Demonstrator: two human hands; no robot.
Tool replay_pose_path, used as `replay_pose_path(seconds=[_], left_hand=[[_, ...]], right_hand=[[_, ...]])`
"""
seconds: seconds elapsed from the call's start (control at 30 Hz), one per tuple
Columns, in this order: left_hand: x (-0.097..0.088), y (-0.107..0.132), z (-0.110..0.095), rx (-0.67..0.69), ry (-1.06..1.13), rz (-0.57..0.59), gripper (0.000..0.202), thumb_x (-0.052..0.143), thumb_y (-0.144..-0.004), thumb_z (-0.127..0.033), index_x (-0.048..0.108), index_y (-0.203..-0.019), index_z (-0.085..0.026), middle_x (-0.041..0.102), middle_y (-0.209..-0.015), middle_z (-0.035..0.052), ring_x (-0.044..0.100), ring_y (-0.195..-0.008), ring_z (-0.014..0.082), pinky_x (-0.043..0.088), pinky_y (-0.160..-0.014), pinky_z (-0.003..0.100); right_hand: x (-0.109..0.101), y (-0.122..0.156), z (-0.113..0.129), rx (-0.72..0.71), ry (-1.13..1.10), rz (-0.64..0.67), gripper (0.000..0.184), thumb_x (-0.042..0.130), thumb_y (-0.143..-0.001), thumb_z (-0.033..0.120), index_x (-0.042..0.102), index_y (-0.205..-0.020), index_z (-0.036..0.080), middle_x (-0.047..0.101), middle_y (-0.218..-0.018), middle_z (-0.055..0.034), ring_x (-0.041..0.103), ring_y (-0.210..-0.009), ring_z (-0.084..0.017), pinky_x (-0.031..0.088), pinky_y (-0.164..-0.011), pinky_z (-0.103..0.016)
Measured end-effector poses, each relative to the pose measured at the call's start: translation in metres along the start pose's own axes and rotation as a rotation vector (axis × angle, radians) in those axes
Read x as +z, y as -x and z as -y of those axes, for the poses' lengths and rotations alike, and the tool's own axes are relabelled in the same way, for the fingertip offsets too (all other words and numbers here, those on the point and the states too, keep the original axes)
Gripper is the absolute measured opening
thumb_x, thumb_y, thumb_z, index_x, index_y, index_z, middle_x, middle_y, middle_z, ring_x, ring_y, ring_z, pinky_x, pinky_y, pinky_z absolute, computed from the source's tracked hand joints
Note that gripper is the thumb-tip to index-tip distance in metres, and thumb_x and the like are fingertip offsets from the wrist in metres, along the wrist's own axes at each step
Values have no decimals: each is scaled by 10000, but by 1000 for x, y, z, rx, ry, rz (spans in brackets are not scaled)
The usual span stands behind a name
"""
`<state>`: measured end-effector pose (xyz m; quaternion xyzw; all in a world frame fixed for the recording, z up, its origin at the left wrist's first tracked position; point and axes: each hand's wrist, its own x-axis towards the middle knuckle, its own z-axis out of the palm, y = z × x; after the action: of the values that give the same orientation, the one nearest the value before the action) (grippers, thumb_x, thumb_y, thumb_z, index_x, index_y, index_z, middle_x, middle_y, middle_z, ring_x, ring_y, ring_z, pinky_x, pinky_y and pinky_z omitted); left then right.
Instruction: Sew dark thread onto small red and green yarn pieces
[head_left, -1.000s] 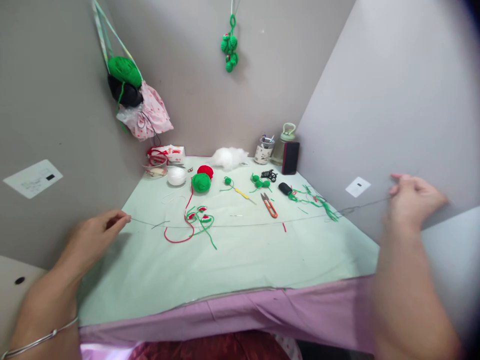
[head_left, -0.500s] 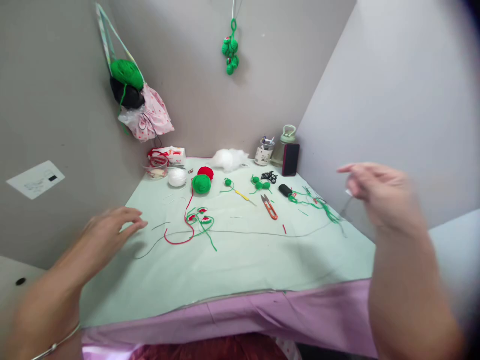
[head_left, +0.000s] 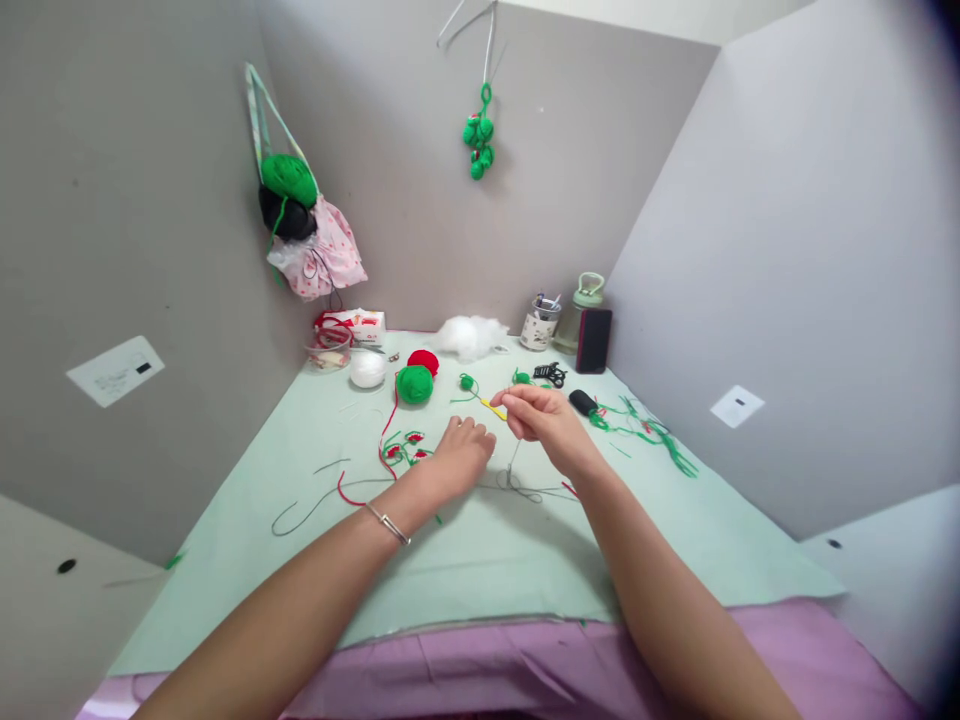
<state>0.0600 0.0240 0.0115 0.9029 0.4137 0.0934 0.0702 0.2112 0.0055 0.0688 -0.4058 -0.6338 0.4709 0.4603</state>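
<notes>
My right hand point(head_left: 544, 420) is raised over the middle of the table, thumb and forefinger pinched on a grey thread point(head_left: 513, 478) that hangs below in loose loops. Beside it, my left hand point(head_left: 461, 455) rests low on the cloth with its fingers curled down; what lies under the fingertips is hidden. A yellow-handled crochet hook point(head_left: 493, 408) lies behind the right fingertips. Small red-and-green crocheted pieces point(head_left: 415, 438) sit left of my left hand, partly covered by it. The orange thread snips are hidden behind my right hand.
Green point(head_left: 415, 384), red point(head_left: 424, 362) and white yarn balls point(head_left: 367, 370) stand at back left. White stuffing point(head_left: 471, 338), a pen holder point(head_left: 540, 325), a bottle point(head_left: 587, 290) and a phone point(head_left: 593, 341) line the back. Green yarn ends point(head_left: 671, 450) lie right.
Both hands have come inward from the sides to the table's middle. The right hand brought the grey thread's end along, and its slack now loops on the cloth. The view has shifted slightly.
</notes>
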Motion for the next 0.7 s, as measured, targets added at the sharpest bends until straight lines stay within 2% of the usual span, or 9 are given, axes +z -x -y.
replay_pose_path(seconds=[0.1,0.23,0.33,0.4,0.47,0.53,0.6,0.7], left_hand=[[1,-9,3,-89,85,47,271,465,-767,-5,691,-858,-125,689,-941,162,605,-969,284,401,-916,422],[-15,-8,14,-145,195,97,149,564,-724,-124,701,-756,-174,716,-800,111,649,-795,253,447,-747,341],[-22,5,24,-183,391,58,163,546,-781,-242,700,-812,-197,739,-869,67,662,-796,215,458,-698,294],[-23,16,29,-219,772,12,138,578,-764,-272,671,-801,-176,734,-863,66,662,-819,200,478,-730,285],[-22,26,30,-253,1117,4,111,607,-736,-263,635,-777,-163,709,-809,57,658,-823,188,502,-778,299],[-22,33,30,-284,1316,16,103,624,-724,-257,609,-748,-158,665,-753,36,649,-807,174,522,-806,325],[-24,39,31,-303,1414,13,123,645,-723,-266,602,-723,-151,621,-739,22,637,-797,164,532,-819,342],[-26,46,34,-308,1470,16,165,666,-739,-295,612,-718,-141,591,-757,23,620,-784,156,539,-816,351]], right_hand=[[-4,-1,-12,36,-79,-43,299,645,-851,438,692,-904,148,438,-480,61,243,-450,-54,155,-447,-227],[-8,0,-17,13,-42,-114,299,625,-866,440,701,-919,155,451,-497,54,262,-446,-63,172,-441,-230],[-3,2,-20,-121,174,-217,240,605,-892,379,721,-898,168,579,-611,5,449,-530,-98,337,-507,-242],[5,4,-24,-280,373,-260,206,580,-918,321,727,-893,179,671,-785,-37,584,-704,-135,435,-644,-260],[13,5,-30,-427,595,-237,205,537,-948,275,723,-935,192,702,-955,-60,634,-837,-151,456,-729,-259],[20,7,-37,-519,820,-166,216,499,-969,236,712,-985,207,705,-1026,-59,649,-849,-141,445,-696,-240],[24,9,-42,-568,1000,-88,216,489,-970,199,701,-1010,218,707,-1028,-48,650,-809,-124,416,-639,-226],[25,10,-46,-602,1135,15,230,485,-959,145,689,-1031,225,697,-999,-39,621,-753,-107,369,-596,-218]])
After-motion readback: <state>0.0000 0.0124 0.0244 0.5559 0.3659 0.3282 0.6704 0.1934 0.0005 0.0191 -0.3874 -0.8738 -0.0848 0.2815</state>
